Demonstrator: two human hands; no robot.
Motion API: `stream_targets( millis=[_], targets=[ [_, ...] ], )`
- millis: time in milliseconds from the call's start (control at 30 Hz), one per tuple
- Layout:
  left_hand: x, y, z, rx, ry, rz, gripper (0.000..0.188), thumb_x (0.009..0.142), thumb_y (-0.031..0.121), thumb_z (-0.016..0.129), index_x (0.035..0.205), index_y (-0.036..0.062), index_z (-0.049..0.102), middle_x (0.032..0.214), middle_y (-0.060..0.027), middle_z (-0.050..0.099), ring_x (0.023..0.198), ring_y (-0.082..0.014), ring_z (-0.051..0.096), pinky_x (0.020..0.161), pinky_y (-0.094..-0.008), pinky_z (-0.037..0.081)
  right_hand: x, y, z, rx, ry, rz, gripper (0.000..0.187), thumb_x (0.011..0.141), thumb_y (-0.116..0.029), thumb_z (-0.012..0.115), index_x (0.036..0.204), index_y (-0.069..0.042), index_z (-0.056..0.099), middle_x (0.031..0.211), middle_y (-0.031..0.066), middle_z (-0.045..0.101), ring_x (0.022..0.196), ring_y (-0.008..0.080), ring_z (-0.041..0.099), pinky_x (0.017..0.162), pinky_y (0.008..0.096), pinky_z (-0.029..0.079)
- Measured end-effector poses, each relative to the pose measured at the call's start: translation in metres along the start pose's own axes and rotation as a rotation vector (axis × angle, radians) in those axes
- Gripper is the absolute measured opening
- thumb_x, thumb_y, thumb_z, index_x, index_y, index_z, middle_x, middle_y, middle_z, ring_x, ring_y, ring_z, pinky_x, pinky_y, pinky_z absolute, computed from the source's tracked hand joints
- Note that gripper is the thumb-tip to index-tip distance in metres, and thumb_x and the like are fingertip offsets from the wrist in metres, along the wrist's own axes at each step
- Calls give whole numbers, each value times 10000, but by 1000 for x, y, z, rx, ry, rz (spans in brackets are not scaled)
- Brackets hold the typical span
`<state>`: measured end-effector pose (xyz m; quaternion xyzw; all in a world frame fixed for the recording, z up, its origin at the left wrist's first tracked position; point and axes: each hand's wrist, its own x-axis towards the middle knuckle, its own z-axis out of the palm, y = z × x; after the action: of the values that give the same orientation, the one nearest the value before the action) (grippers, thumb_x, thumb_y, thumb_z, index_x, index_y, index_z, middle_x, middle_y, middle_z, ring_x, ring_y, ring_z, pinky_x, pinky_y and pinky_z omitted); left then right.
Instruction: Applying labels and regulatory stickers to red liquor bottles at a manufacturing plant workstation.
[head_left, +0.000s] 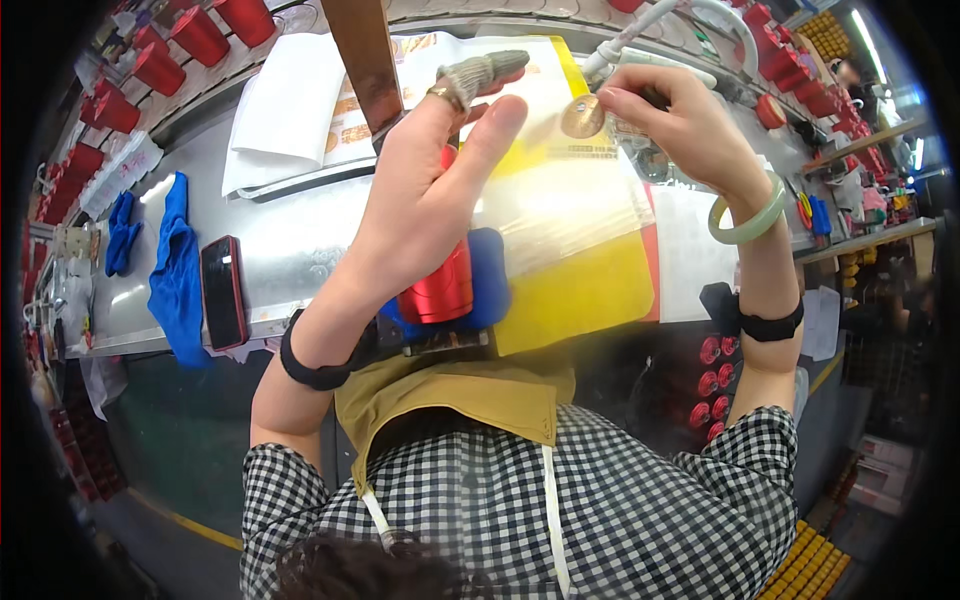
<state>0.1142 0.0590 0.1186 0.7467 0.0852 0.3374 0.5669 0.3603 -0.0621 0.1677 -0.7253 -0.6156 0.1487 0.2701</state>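
My right hand (680, 120) is closed in a pinch at the edge of a clear film (590, 205) bearing a round gold-brown emblem (582, 118). The film overlaps a yellow sheet (585, 290). My left hand (430, 190) is raised left of the film, thumb and index finger apart. A grey knitted cover (485, 72) sheathes that index finger; the other fingers are partly hidden. Below and behind this hand is a red metal cup (440, 290) against a blue pad (488, 270). Whether the hidden fingers touch the cup, I cannot tell.
A phone (223, 292) and blue cloths (175, 260) lie on the metal bench at left. White paper (285, 110) sits behind, beside an upright brown post (362, 50). Red cups (200, 36) line the far left; a white pipe (640, 30) curves at the back.
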Motion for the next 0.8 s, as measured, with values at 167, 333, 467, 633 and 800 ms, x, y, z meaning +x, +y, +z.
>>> stream_targets(
  millis=[167, 333, 467, 633, 800],
  targets=[
    [-15, 8, -9, -2, 95, -22, 490, 1127, 318, 438, 1451, -40, 521, 1440, -161, 602, 1342, -231, 548, 1157, -369, 392, 12, 15, 12, 36, -37, 46, 323, 1006, -282, 639, 1050, 19, 750, 775, 37, 622, 700, 110, 530, 627, 293, 433],
    [-30, -3, -22, -96, 194, -125, 492, 1133, 338, 415, 1457, -16, 523, 1454, -163, 595, 1354, -240, 547, 1162, -387, 408, 19, 78, 48, -45, -178, 356, 370, 943, -376, 693, 1072, -40, 780, 909, 131, 730, 855, 245, 674, 827, 369, 519],
    [-40, -1, -22, -29, 215, -156, 483, 1131, 326, 419, 1455, -16, 526, 1449, -166, 595, 1342, -250, 552, 1153, -394, 416, 0, 129, 80, -483, 80, 350, 416, 911, -416, 734, 1177, -96, 742, 1093, 168, 715, 1070, 365, 683, 936, 444, 526],
    [-53, -16, -25, -138, 305, -185, 440, 1113, 274, 508, 1427, -32, 537, 1383, -138, 610, 1281, -198, 560, 1118, -340, 418, -34, 87, 108, -223, 35, 402, 404, 844, -414, 793, 980, -37, 735, 989, 181, 730, 971, 348, 709, 847, 438, 548],
    [-59, -13, -17, 14, 351, -142, 446, 1123, 249, 424, 1460, -29, 513, 1451, -187, 581, 1352, -270, 541, 1125, -412, 440, -40, 61, 133, -227, -54, 454, 372, 817, -385, 809, 872, -22, 746, 887, 188, 753, 866, 360, 727, 782, 434, 562]
  ],
)
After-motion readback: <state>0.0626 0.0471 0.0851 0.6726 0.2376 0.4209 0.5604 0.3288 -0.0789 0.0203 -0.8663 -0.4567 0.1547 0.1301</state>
